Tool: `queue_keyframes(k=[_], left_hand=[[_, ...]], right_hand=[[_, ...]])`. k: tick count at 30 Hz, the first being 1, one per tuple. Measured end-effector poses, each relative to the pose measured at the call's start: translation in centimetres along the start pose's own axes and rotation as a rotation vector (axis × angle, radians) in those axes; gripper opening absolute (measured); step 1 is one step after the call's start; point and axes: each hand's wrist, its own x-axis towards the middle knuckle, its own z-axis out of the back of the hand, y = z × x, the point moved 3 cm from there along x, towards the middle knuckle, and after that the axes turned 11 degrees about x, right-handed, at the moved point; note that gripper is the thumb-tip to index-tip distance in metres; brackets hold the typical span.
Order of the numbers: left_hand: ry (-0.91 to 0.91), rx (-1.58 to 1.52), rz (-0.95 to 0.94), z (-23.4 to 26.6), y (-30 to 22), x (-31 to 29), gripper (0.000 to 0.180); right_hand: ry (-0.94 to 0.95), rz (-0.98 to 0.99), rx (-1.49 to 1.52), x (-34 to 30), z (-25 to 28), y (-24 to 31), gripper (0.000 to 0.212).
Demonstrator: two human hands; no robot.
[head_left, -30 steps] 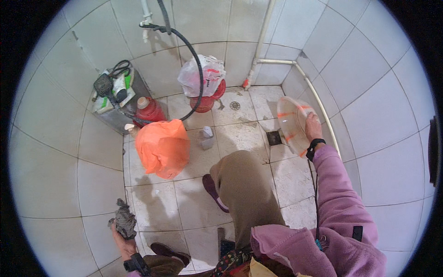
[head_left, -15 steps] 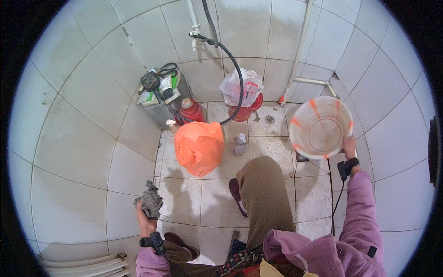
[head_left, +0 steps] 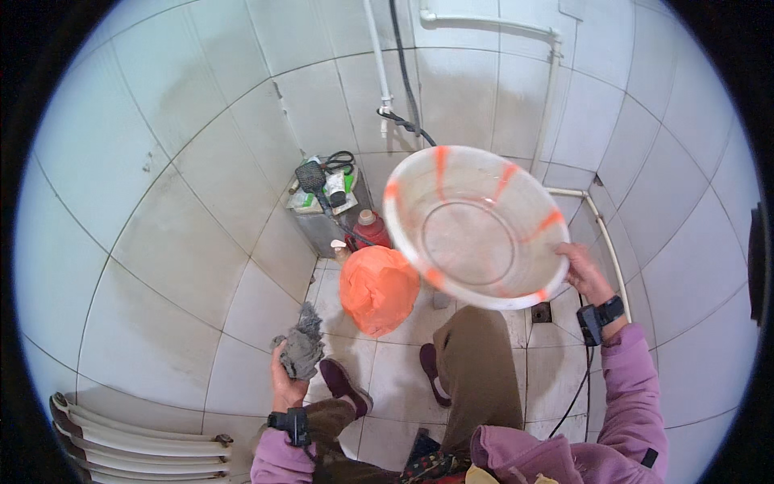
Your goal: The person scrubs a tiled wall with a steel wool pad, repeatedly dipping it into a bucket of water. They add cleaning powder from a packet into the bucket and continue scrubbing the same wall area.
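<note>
My right hand [head_left: 584, 273] grips the right rim of a round whitish plastic basin [head_left: 472, 242] with orange streaks. The basin is held up in the air, tilted so that I see its inside, and it covers part of the floor and wall behind. In my left hand [head_left: 288, 385], at the lower left, a crumpled grey rag [head_left: 302, 353] is bunched, its frayed end sticking up past my fingers. Below and to the right of the basin are my knee and shoes. An orange plastic bag [head_left: 379, 290] stands on the floor between the rag and the basin.
A grey stand [head_left: 316, 230] in the left corner carries a black shower head [head_left: 310, 176] and a tube. Beside it are a red thermos [head_left: 371, 230] and a pump bottle [head_left: 339, 250]. A white radiator [head_left: 145, 448] is at lower left; a floor drain [head_left: 541, 312] lies right.
The basin has come left and closer, now covering the white bag and red container. My left hand with the rag has shifted slightly right. The view has tilted up, and my left foot has moved forward.
</note>
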Motion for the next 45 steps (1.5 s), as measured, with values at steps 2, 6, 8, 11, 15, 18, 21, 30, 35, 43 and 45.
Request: queue_keyframes(k=[2, 6, 8, 11, 15, 18, 21, 30, 35, 43, 45], left_hand=[[-0.091, -0.061, -0.019, -0.9, 0.1, 1.0, 0.037], [-0.01, -0.179, -0.213, -3.4, -1.8, 3.2, 0.037], [-0.09, -0.205, -0.249, -3.6, -2.9, 3.4, 0.035], [-0.133, -0.201, -0.291, -3.7, -4.2, 3.5, 0.034], [-0.14, -0.187, -0.287, -4.2, -4.4, 4.2, 0.036], [-0.13, -0.158, -0.259, -5.3, -4.4, 5.8, 0.034], [-0.088, -0.118, -0.237, -7.8, -4.1, 8.4, 0.028], [-0.037, 0.438, -0.466, -19.4, -6.0, 18.3, 0.048], [0.111, 0.915, -0.43, -25.4, -5.6, 26.7, 0.062], [0.265, 1.647, -0.763, -30.3, -6.0, 36.2, 0.058], [0.157, 1.727, -0.929, -31.5, -8.4, 38.2, 0.05]], right_hand=[[0.05, 0.001, -0.026, 1.1, -4.7, -0.2, 0.026], [0.115, 0.023, -0.063, 3.7, -12.4, -1.9, 0.028], [0.171, 0.029, -0.094, 5.5, -15.1, -2.4, 0.031], [0.223, 0.023, -0.143, 8.5, -18.5, -4.0, 0.034], [0.217, 0.035, 0.096, 11.8, -21.0, -7.3, 0.033], [0.158, -0.027, 0.164, 14.0, -21.7, -9.2, 0.034], [0.081, -0.023, 0.176, 15.2, -22.3, -10.3, 0.036], [0.132, 0.084, 0.325, 17.3, -25.0, -11.8, 0.03], [0.077, 0.034, 0.375, 19.4, -24.9, -12.5, 0.03], [0.038, 0.04, 0.412, 21.6, -24.9, -12.3, 0.031], [0.011, -0.02, 0.401, 21.9, -24.6, -12.6, 0.032]])
